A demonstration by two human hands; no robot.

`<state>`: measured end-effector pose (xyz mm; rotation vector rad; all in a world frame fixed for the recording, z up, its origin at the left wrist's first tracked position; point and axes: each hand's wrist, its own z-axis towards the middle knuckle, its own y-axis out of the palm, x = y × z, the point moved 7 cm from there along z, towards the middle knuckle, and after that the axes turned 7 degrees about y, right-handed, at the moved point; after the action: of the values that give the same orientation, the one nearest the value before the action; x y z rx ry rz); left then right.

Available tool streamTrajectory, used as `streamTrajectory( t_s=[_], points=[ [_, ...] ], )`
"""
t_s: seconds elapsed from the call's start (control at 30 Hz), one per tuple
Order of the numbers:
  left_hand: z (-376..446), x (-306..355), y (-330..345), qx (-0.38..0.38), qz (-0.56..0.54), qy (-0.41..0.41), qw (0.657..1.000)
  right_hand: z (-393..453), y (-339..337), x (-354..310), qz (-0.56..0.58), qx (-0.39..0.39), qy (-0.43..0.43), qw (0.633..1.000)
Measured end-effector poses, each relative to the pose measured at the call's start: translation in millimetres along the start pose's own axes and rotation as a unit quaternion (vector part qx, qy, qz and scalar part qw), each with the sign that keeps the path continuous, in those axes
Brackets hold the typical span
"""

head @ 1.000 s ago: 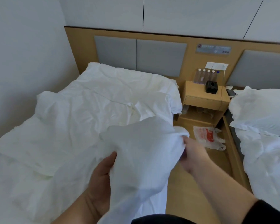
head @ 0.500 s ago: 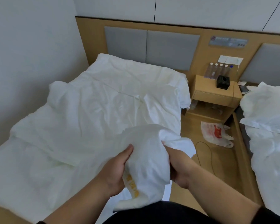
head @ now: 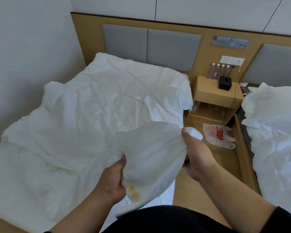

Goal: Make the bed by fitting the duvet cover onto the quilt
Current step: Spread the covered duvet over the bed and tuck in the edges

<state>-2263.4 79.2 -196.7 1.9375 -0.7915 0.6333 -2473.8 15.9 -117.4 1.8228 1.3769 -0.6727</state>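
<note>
A crumpled white duvet cover (head: 94, 111) lies spread over the bed, with the quilt's outline showing under it. Its near right corner (head: 151, 153) is lifted off the bed, and orange marks show on the cloth near the bottom. My left hand (head: 113, 179) grips the lifted cloth from the left. My right hand (head: 194, 155) grips it from the right, and a bunch of fabric pokes out above the thumb. Both hands hold the cloth stretched between them, over the bed's right edge.
A wooden nightstand (head: 217, 98) with several water bottles (head: 220, 71) and a black box (head: 225, 82) stands between the beds. A plastic bag (head: 217, 135) and a cable lie on the wooden floor. A second bed with white bedding (head: 275, 132) is at right. A wall runs along the left.
My hands have moved apart, so the bunched corner is now stretched between them. My right hand has risen and shifted right. The view has tilted down slightly.
</note>
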Motion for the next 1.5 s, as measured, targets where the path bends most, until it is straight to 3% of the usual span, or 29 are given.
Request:
streamTrajectory(
  t_s=[0.13, 0.3, 0.4, 0.5, 0.53, 0.6, 0.67, 0.73, 0.8, 0.9, 1.0, 1.1, 1.23, 1.37, 1.5],
  points=[
    [-11, -7, 4, -0.143, 0.114, -0.033, 0.983, -1, 18, -40, 0.042, -0.022, -0.012, 0.999],
    [-25, -7, 33, -0.302, 0.253, -0.082, 0.915, 0, 55, -55, -0.045, -0.046, -0.034, 0.997],
    [-20, 5, 38, -0.294, 0.196, -0.028, 0.935, 13, 53, -51, -0.138, -0.010, -0.032, 0.990],
    [-12, 8, 32, -0.240, 0.044, 0.001, 0.970, 17, 43, -41, -0.335, 0.084, -0.092, 0.934],
    [-12, 8, 36, -0.241, 0.006, -0.001, 0.971, 16, 41, -27, -0.361, 0.068, -0.103, 0.925],
    [-13, 4, 46, -0.241, -0.030, 0.008, 0.970, 11, 30, 11, -0.307, 0.027, -0.067, 0.949],
    [-7, 1, 39, -0.168, -0.044, 0.021, 0.985, 7, 25, 44, -0.257, -0.017, 0.005, 0.966],
    [-3, 1, 30, -0.110, -0.049, 0.021, 0.992, -3, 20, 61, -0.186, -0.018, 0.056, 0.981],
    [-3, 2, 27, -0.098, -0.062, 0.009, 0.993, -15, 12, 66, -0.125, 0.012, 0.084, 0.989],
    [-12, 5, 25, -0.106, -0.042, -0.013, 0.993, -44, 11, 85, -0.072, 0.002, 0.156, 0.985],
    [-26, -8, 20, -0.138, 0.011, -0.079, 0.987, -69, 15, 95, 0.026, -0.010, 0.153, 0.988],
    [-42, -29, 11, -0.172, 0.077, -0.151, 0.970, -79, 4, 112, 0.066, 0.055, 0.150, 0.985],
    [-61, -62, -9, -0.185, 0.168, -0.225, 0.942, -98, -35, 127, 0.011, 0.202, 0.085, 0.976],
    [-82, -85, -19, -0.225, 0.223, -0.216, 0.924, -122, -61, 140, -0.017, 0.203, 0.064, 0.977],
    [-115, -100, -10, -0.304, 0.293, -0.146, 0.894, -137, -75, 148, -0.015, 0.206, 0.058, 0.977]
  ],
)
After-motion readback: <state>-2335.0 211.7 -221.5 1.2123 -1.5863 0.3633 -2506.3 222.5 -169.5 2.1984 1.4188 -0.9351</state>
